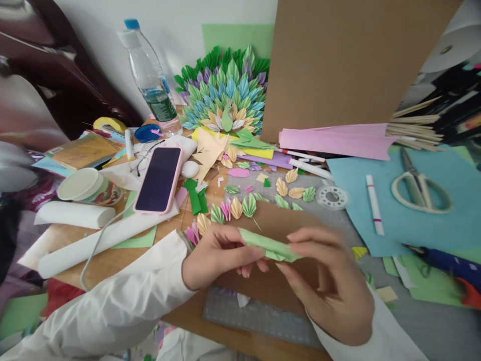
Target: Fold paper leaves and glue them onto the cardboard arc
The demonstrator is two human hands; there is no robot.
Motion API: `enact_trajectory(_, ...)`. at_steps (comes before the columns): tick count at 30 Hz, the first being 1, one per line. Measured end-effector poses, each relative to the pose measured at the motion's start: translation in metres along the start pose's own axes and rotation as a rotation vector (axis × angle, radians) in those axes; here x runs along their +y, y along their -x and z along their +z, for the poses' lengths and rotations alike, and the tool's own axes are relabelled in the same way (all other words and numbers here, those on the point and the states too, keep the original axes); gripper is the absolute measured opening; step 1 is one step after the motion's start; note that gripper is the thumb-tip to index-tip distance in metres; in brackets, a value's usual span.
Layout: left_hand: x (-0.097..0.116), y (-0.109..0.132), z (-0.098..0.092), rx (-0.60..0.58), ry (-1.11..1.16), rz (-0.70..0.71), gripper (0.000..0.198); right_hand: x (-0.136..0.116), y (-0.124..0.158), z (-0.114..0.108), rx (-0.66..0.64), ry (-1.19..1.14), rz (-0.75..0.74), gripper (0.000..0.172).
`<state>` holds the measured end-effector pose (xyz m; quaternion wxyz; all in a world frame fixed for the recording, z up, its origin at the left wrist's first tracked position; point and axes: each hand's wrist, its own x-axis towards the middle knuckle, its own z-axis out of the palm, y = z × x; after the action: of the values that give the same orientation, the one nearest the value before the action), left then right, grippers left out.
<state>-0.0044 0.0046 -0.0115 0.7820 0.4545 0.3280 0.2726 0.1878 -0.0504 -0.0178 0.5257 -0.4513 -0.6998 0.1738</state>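
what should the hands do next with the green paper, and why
Perhaps crease the light green paper more firmly with the right hand: the left hand pinches one end, the right hand is at the other, and the folded layers don't look flat.

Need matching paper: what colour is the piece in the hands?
The paper is light green, clearest in the head view.

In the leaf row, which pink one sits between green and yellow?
The pink leaf farther right, between a green leaf and a yellow leaf; the other pink one sits by the white sleeve.
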Motion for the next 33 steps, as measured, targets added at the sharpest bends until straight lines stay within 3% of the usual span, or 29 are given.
enact_trajectory(3,0.001,-0.001,0.003,-0.026,-0.006,0.001,0.029,-0.002,-0.003,-0.005,-0.09,0.055,-0.094,0.026)
enact_trajectory(9,0.002,-0.003,0.007,0.057,-0.097,0.122,0.035,-0.003,-0.003,-0.003,0.049,-0.113,0.126,0.017)
enact_trajectory(12,0.0,-0.004,0.007,0.053,-0.127,0.202,0.03,-0.005,-0.004,0.0,0.043,-0.176,0.198,0.015)
enact_trajectory(15,0.0,-0.003,0.006,0.022,-0.219,0.252,0.012,-0.006,-0.007,0.001,-0.044,-0.221,0.301,0.009)
enact_trajectory(24,0.002,0.0,0.008,-0.02,-0.476,0.326,0.013,0.0,-0.014,-0.007,-0.344,-0.432,0.599,0.008)
enact_trajectory(28,0.0,0.0,0.008,-0.04,-0.538,0.366,0.011,-0.002,-0.015,-0.007,-0.358,-0.392,0.555,0.007)
enact_trajectory(33,0.0,-0.001,0.008,-0.02,-0.409,0.208,0.015,-0.005,-0.014,-0.004,-0.312,-0.345,0.384,0.01)
